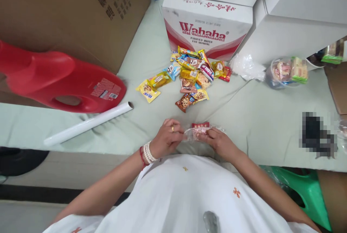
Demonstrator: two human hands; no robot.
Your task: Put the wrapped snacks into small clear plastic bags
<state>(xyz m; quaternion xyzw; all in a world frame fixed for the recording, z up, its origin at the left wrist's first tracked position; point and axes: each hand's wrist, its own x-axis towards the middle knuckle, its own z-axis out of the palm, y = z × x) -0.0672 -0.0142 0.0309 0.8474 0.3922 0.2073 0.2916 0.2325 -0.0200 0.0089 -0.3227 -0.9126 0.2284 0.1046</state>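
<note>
At the table's near edge, my left hand (168, 137), with a ring and a pearl bracelet, has its fingers closed at the left end of a clear plastic bag (187, 135). My right hand (221, 143) grips the other side of this bag, thumb and fingers pressed together. Between the hands, a red snack packet (200, 127) shows at the bag, partly behind the plastic and my right fingers. Just beyond lies a loose pile of wrapped snacks in yellow, blue and brown, among them a brown cookie packet (185, 102) and a yellow packet (148, 90).
A white Wahaba-style water carton (208, 30) stands behind the pile. To the left are a red jug (67, 77), a white tube (89, 123) and a large cardboard box (81, 12). Crumpled clear plastic (247, 67) and a snack-filled tub (287, 74) sit at right; a green stool (306, 193) is below.
</note>
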